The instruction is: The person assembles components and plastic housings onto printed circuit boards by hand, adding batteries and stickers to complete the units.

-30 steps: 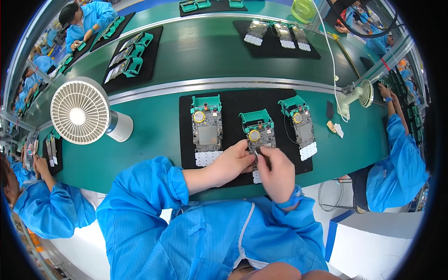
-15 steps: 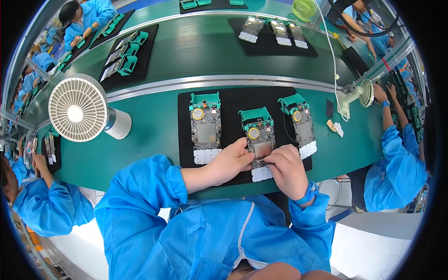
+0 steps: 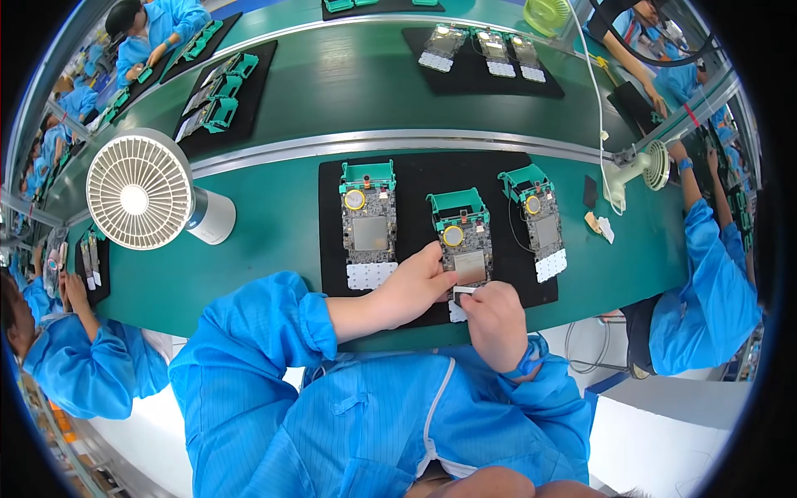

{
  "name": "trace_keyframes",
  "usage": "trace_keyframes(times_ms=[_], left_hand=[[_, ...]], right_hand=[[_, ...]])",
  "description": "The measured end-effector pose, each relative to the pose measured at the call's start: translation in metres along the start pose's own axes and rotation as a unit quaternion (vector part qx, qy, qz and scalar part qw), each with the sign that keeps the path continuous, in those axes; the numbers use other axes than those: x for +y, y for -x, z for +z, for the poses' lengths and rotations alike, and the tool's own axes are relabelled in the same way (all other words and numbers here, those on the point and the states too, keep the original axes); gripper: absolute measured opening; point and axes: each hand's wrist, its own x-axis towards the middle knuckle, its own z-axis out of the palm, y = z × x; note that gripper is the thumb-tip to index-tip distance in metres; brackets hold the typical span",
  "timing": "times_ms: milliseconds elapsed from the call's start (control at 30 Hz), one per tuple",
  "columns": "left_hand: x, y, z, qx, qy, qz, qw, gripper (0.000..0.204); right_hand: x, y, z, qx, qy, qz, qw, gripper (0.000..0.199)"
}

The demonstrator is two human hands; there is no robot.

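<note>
Three circuit boards with green plastic frames at their far ends and white keypad strips at their near ends lie on a black mat (image 3: 415, 181). My left hand (image 3: 408, 286) grips the left edge of the middle circuit board (image 3: 474, 236), thumb and fingers closed against it. My right hand (image 3: 500, 325) pinches a small flat black piece with a pale edge (image 3: 462, 292) over the near part of that board, just below its square metal shield. The hand hides most of the white strip there. Untouched are the left board (image 3: 371, 212) and the right board (image 3: 545, 222).
A white fan (image 3: 137, 191) stands at the left and a small pale-green fan (image 3: 643, 168) at the right. A white cable (image 3: 595, 91) hangs beside the latter. Beyond the metal rail (image 3: 332, 145), more boards lie on mats. Co-workers in blue sit on both sides.
My right hand has moved slightly toward me and turned, so the small piece's pale edge now shows. My left hand stays on the middle board.
</note>
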Motion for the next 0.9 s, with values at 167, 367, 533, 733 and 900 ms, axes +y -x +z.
trace_keyframes(times_ms=[167, 367, 533, 733, 900], left_hand=[[0.004, 0.002, 0.0, -0.001, 0.037, -0.004, 0.999, 0.035], [0.01, 0.002, -0.001, 0.04, 0.187, 0.081, 0.978, 0.03], [0.024, 0.02, -0.006, 0.087, 0.042, 0.139, 0.986, 0.077], [0.047, 0.064, 0.006, 0.085, -0.399, 0.294, 0.864, 0.082], [0.051, 0.03, 0.009, 0.005, -0.662, 0.332, 0.672, 0.064]], right_hand=[[0.007, -0.005, -0.007, -0.002, -0.009, -0.035, 0.999, 0.024], [0.038, 0.014, -0.033, 0.266, -0.174, 0.268, 0.909, 0.019], [0.077, 0.029, -0.054, 0.219, 0.107, 0.274, 0.93, 0.019], [0.073, 0.033, -0.048, 0.081, 0.253, 0.284, 0.921, 0.068], [0.062, 0.02, -0.043, 0.068, 0.279, 0.268, 0.919, 0.071]])
